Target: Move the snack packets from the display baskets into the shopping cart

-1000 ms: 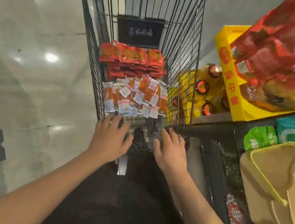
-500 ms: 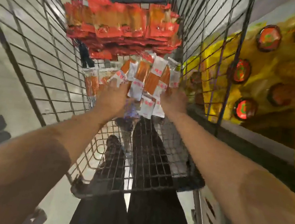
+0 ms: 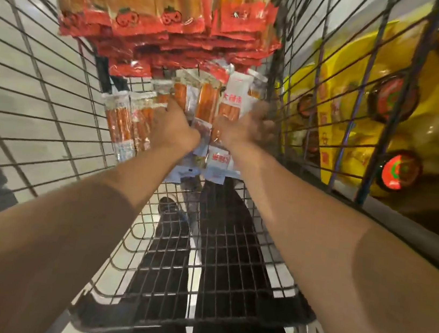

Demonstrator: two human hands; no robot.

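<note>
View from above into a wire cart [image 3: 40,90], with both bare arms reaching down inside it. All places here are given from the cart.

On the cart floor, toward its far end, lies a stack of red packets [image 3: 160,17] printed with small tomato pictures. Just nearer than that stack lies a loose heap of clear packets [image 3: 207,102] holding orange sticks, some with white labels in red print. The two groups touch, the red stack overlapping the far edge of the clear ones.

The left hand [image 3: 173,128] rests on the clear packets near the middle of the cart floor, its fingers pressed into the heap; whether they curl round a packet cannot be told. The right hand [image 3: 246,130] is beside it, closer to the cart's right wall, on the same heap. It is blurred, so its grip cannot be told either.

The near part of the cart floor is bare mesh, and the person's dark trousers [image 3: 217,250] and a shoe [image 3: 169,207] show through it.

Outside the cart's right wall stand yellow packs [image 3: 359,124] with round red and green lids.
</note>
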